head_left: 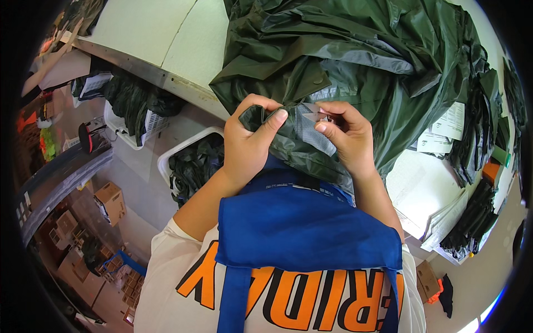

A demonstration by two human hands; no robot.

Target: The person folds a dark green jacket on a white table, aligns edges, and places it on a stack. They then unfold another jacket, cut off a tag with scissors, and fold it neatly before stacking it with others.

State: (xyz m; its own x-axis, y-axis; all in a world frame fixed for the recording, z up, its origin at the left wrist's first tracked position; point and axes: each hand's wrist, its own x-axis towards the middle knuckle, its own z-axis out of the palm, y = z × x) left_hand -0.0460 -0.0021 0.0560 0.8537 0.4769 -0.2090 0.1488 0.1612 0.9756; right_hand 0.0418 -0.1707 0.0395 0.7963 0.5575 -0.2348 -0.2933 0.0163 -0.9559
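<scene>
A large, shiny dark green waterproof garment [344,72] lies bunched over the table in front of me and hangs toward my lap. My left hand [250,136] is closed on an edge of it, pinching the fabric between thumb and fingers. Close by on the right, my right hand [350,133] holds small metal thread snips [312,116], their pointed blades directed left. Beneath the blades shows a grey, mesh-patterned inner side [312,132] of the garment. A round snap button [318,80] sits on the cloth just beyond my hands.
White bins [166,161] filled with dark green cloth stand below the table's left edge. Pale paper sheets [444,130] and stacked dark bundles [472,219] lie at the right. A cardboard box [110,202] is at lower left. Another person's arm [47,64] shows at far left.
</scene>
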